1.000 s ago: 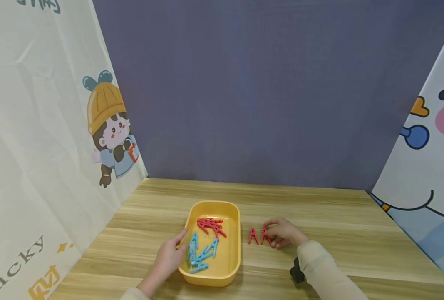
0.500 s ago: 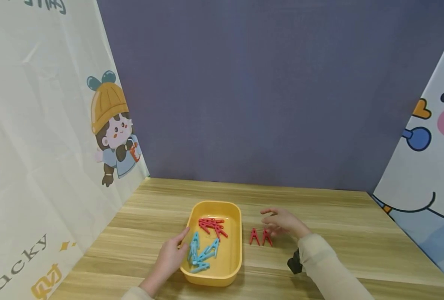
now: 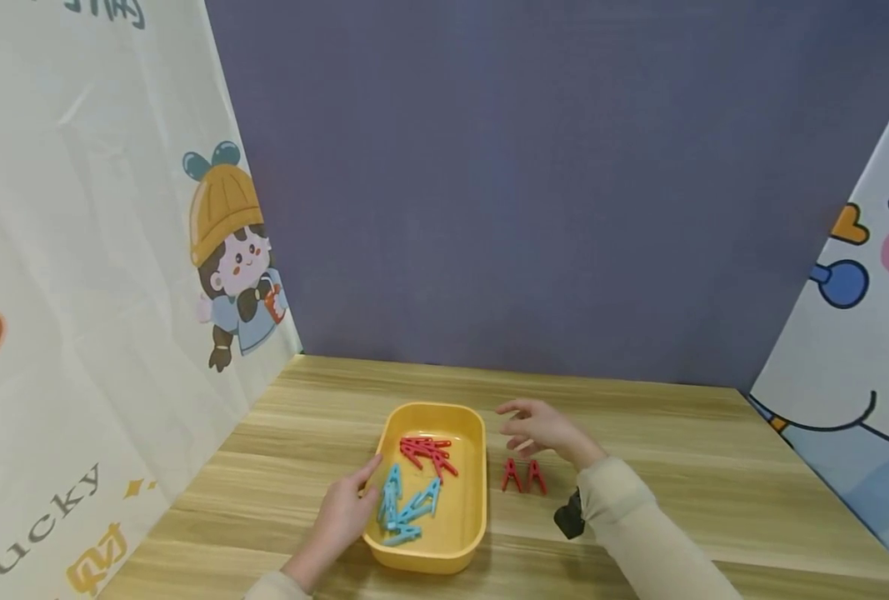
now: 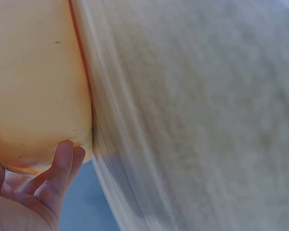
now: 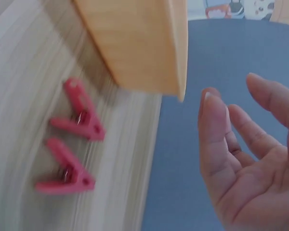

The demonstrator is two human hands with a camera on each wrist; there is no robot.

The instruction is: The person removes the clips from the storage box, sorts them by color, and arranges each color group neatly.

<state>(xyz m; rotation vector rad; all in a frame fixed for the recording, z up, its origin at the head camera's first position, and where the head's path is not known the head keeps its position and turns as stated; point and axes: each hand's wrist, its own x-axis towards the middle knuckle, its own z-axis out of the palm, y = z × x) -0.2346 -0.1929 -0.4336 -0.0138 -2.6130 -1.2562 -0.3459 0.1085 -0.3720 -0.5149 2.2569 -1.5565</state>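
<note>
A yellow tray (image 3: 455, 533) stands on the wooden table, holding several red clothespins (image 3: 429, 450) toward its far end and several light blue clothespins (image 3: 407, 508) toward its near left. My left hand (image 3: 342, 508) grips the tray's left side, thumb at the rim; in the left wrist view its fingers (image 4: 62, 156) press the outer wall. My right hand (image 3: 545, 429) hovers right of the tray with nothing in it, fingers apart. Just below it in the head view, two red clothespins (image 3: 511, 475) (image 3: 536, 477) stand side by side on the table; the right wrist view shows both (image 5: 82, 115).
A black object (image 3: 569, 515) is at the right wrist. A plain dark blue-grey wall (image 3: 504, 183) rises behind the table (image 3: 639, 425). Printed cartoon sheets hang at the left (image 3: 114, 250) and right (image 3: 849, 350).
My right hand has let go of the right-hand red clothespin, lifted off and moved left toward the tray. The left hand stays at the tray. The head view has shifted slightly.
</note>
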